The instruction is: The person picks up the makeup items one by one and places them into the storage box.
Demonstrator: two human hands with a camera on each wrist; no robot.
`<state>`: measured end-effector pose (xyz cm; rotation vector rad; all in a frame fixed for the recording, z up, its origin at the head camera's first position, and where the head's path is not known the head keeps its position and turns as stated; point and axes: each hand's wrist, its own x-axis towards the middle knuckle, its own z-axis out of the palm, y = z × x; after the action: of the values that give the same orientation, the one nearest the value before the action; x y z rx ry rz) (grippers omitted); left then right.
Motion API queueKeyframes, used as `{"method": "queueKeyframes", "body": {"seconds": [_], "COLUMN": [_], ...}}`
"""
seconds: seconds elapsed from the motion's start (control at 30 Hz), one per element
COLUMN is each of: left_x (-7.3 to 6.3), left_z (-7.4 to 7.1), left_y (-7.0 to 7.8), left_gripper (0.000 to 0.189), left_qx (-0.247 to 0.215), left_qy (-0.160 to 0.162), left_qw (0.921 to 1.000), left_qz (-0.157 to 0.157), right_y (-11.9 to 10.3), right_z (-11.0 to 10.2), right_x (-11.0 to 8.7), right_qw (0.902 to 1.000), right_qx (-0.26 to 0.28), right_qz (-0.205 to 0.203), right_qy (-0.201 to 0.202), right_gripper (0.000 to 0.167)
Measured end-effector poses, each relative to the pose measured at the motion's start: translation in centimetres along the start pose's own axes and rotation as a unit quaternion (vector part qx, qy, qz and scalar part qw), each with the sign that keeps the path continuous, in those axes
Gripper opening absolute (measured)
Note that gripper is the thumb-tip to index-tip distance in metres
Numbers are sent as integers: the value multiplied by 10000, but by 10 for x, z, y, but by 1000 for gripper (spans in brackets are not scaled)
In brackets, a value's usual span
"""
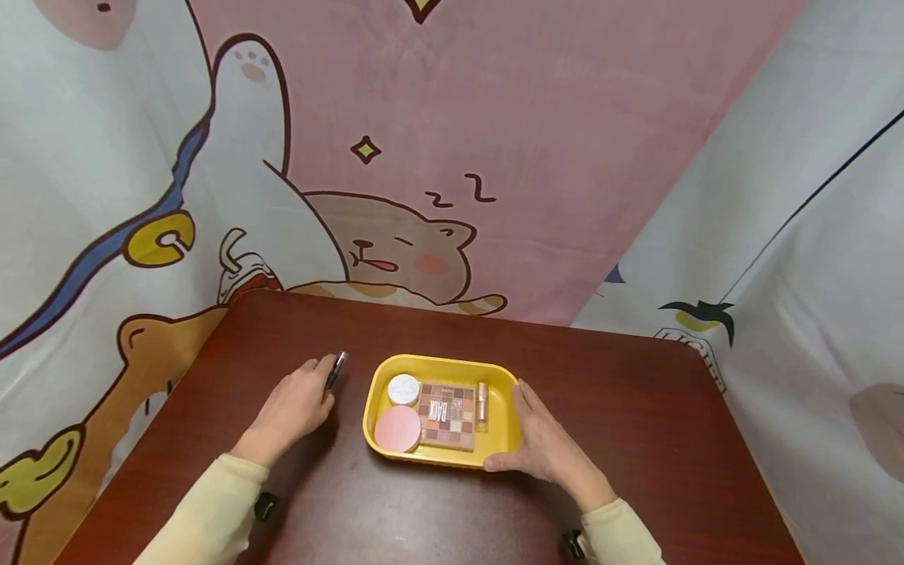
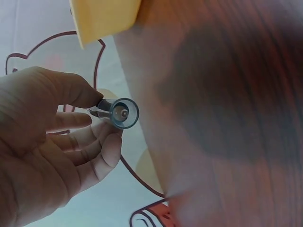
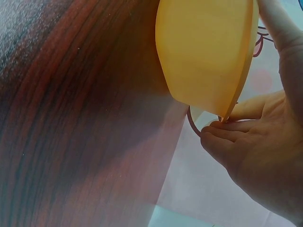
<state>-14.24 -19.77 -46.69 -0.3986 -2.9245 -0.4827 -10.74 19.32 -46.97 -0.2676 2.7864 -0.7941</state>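
Observation:
My left hand [image 1: 300,399] pinches a slim dark tube [image 1: 336,370] with a shiny clear end, held left of the yellow tray. In the left wrist view that tube [image 2: 124,113] points its round, see-through end at the camera, between thumb and fingers. On the table, the yellow tray [image 1: 441,361] is gripped at its right end by my right hand [image 1: 547,441], thumb at the front rim and fingers along the side. Inside it lie a white round case [image 1: 403,390], a pink round case [image 1: 398,429], an eyeshadow palette [image 1: 448,416] and a small lipstick-like tube [image 1: 482,406].
The dark reddish-brown wooden table [image 1: 621,408] extends around the tray. Behind it and at both sides hangs a cartoon-printed cloth [image 1: 537,157], close to the table's edges.

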Motion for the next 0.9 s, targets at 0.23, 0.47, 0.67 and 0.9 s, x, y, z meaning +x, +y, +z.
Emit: {"method": "queueKeyframes", "body": {"seconds": [0.23, 0.47, 0.67, 0.9], "left_x": [-1, 2, 3, 3], "left_z": [-7, -10, -9, -11], "left_y": [10, 17, 23, 30], "left_gripper": [47, 49, 49, 46], "left_qx": [11, -23, -56, -147], "left_qy": [88, 181, 150, 147], "left_qw": [9999, 9996, 9996, 9995], "left_qz": [113, 199, 251, 254], "right_y": [-1, -2, 0, 0], "right_z": [2, 0, -1, 0], "right_x": [0, 2, 0, -1], "right_qw": [10000, 10000, 10000, 9999], "right_qx": [10, 0, -33, -29], "right_qz": [-77, -99, 40, 82], "right_qy": [-19, -8, -72, -95], "right_gripper": [139, 141, 139, 140]}}
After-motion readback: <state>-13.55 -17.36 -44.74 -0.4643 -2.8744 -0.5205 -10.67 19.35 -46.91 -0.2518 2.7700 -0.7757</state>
